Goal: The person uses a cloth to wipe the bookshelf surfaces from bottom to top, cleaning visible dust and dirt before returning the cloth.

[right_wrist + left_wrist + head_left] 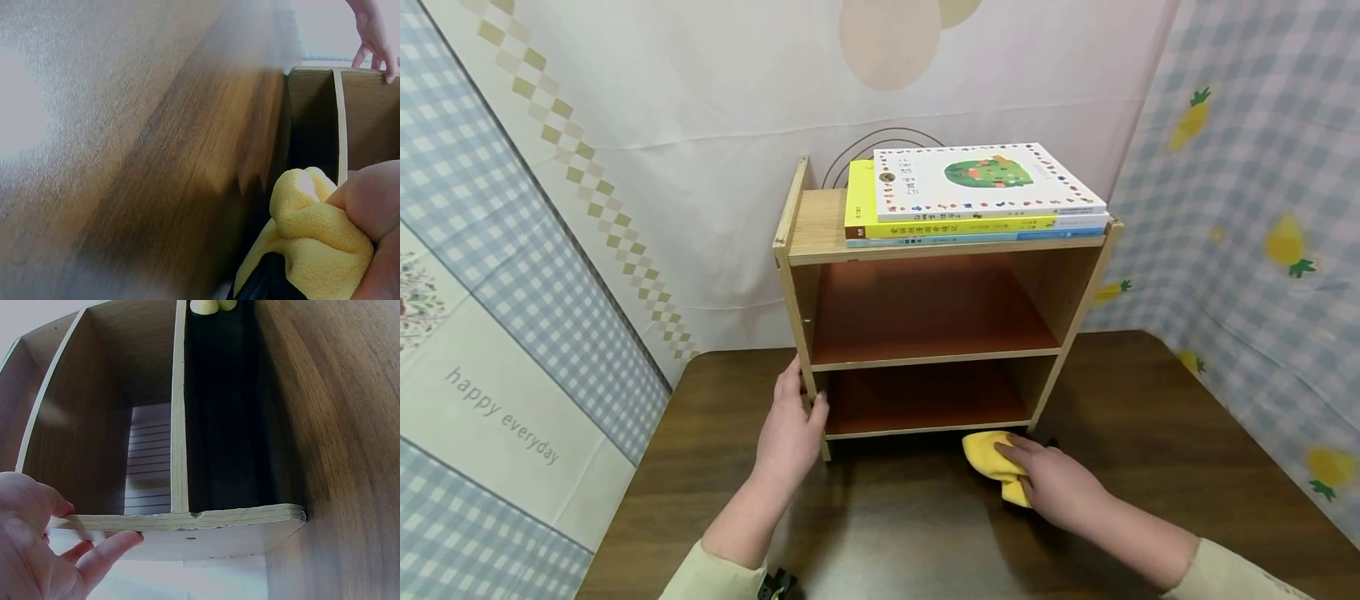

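Note:
A small wooden shelf [936, 364] stands on the brown table, its lower compartments showing reddish-brown boards. My left hand [792, 433] grips the shelf's left side panel low down, thumb at the front edge and fingers on the outer face; the left wrist view shows this panel edge [244, 517] between thumb and fingers. In my right hand [1060, 483] is a bunched yellow cloth [996, 458], held near the right end of the bottom board. The right wrist view shows the fluffy cloth [319, 244] folded under the fingers, beside the low gap beneath the board.
Several books lie stacked on the shelf top, with a white picture book [985, 179] uppermost and a yellow book [861, 200] below it. The brown table [917, 533] extends on both sides. Behind hangs a white curtain [715, 167], with checked cloth [1247, 183] at the right.

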Available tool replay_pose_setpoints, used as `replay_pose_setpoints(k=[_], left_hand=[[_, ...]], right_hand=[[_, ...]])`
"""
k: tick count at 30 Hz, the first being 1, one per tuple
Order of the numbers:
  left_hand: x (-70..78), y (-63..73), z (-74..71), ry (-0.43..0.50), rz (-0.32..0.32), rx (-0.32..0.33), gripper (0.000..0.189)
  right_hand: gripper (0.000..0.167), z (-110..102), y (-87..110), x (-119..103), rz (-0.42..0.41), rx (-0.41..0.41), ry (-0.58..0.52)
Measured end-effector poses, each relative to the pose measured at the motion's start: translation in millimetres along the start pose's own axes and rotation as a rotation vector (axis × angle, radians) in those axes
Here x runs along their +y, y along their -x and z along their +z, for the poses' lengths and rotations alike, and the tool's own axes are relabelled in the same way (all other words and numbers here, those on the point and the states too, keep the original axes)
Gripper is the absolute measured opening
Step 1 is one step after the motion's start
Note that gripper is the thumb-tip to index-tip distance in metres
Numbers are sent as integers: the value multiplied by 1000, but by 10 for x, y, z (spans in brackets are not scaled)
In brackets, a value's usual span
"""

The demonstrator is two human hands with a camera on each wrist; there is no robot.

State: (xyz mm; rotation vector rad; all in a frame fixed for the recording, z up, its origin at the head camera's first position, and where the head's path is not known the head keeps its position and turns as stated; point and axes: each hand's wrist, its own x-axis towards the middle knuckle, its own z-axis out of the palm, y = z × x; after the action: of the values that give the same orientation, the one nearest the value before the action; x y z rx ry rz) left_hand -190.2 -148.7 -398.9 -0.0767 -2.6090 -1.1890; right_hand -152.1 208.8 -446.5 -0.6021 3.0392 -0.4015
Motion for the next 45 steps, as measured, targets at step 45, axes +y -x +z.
replay_pose_setpoints(k=[45], left_hand=[[12, 1, 28, -5, -16, 25, 65]], right_hand=[[49, 188, -232, -409, -71, 20, -78]])
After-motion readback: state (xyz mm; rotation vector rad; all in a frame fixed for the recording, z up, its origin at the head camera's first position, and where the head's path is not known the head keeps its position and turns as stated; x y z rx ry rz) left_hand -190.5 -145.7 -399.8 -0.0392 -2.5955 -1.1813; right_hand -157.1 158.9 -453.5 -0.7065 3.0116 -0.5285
